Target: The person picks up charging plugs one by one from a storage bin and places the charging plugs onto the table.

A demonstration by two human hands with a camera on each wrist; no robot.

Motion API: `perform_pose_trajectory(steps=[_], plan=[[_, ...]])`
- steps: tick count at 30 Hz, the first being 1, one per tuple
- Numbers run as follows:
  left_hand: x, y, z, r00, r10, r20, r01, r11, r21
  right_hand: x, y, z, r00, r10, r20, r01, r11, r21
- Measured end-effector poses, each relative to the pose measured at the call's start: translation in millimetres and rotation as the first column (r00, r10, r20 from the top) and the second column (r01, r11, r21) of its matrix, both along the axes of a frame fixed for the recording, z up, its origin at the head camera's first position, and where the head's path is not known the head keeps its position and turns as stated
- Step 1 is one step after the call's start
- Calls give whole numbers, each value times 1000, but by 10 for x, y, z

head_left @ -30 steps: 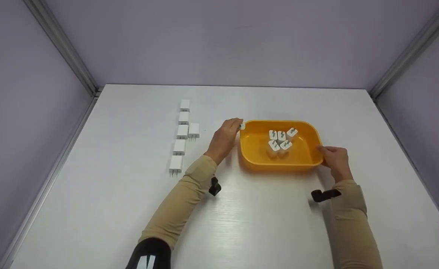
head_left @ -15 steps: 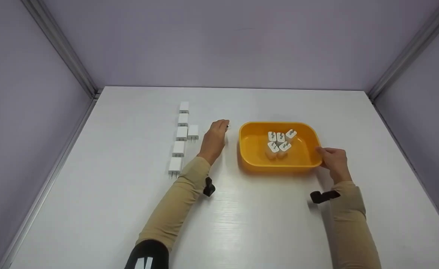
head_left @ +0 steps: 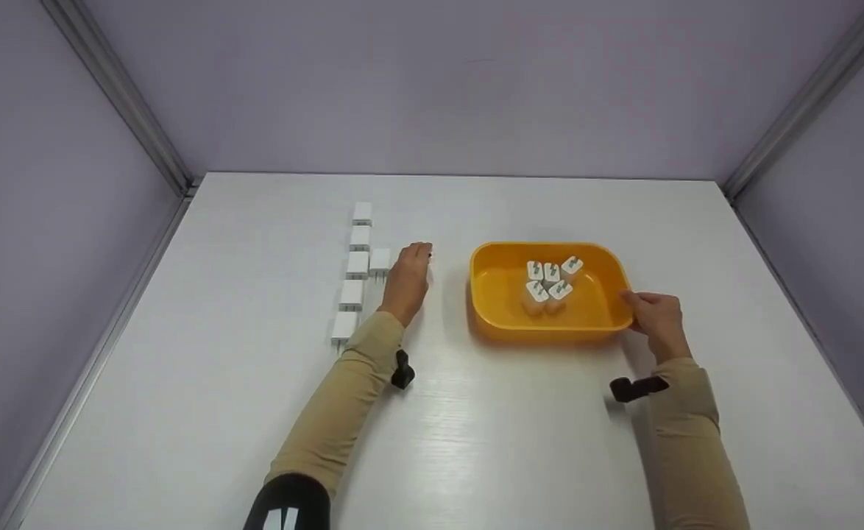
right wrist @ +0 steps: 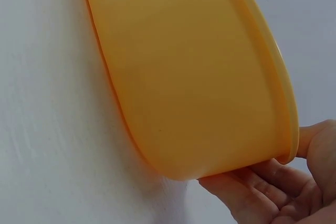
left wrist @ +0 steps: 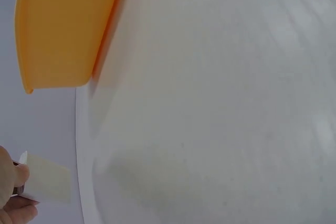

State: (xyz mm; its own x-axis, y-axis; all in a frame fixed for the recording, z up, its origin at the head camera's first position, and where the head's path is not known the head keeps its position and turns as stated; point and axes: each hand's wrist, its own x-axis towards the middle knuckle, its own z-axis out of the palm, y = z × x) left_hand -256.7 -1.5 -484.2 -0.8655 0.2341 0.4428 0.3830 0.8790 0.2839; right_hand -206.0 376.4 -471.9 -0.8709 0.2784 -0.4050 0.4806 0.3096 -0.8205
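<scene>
My left hand (head_left: 406, 285) pinches a white plug-in charger (left wrist: 48, 179), seen at the fingertips in the left wrist view and mostly hidden by the hand in the head view. This hand is between the yellow tray and the chargers laid out on the left. My right hand (head_left: 656, 320) grips the right end of the yellow tray (right wrist: 194, 77), thumb over the rim and fingers against the outer wall. Inside the tray, several white chargers (head_left: 536, 291) stand close together, metal prongs upward.
On the table's left part, several white chargers (head_left: 351, 294) lie in a column, prongs toward me. Beside the column lies one more charger (head_left: 380, 259), right by my left hand. Pale walls (head_left: 432, 88) enclose the white table (head_left: 182, 368) at the back and sides.
My left hand has moved left, away from the tray's left rim and up to the laid-out chargers, carrying its charger. The right hand keeps its grip on the tray.
</scene>
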Motion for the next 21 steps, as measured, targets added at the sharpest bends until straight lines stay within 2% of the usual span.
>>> perform_pose_trajectory(steps=[11, 18, 21], plan=[[-46, -67, -75, 999, 14, 43, -14, 1000, -6, 13, 1, 7, 1000, 13, -9, -13, 1000, -14], [-68, -78, -105, 1000, 17, 21, -17, 1000, -6, 44, 5, 3, 995, -4, -96, -1, 999, -52], [-84, -78, -120, 999, 20, 25, -20, 1000, -6, 49, 2, 1, 996, -6, -92, 1, 999, -48]])
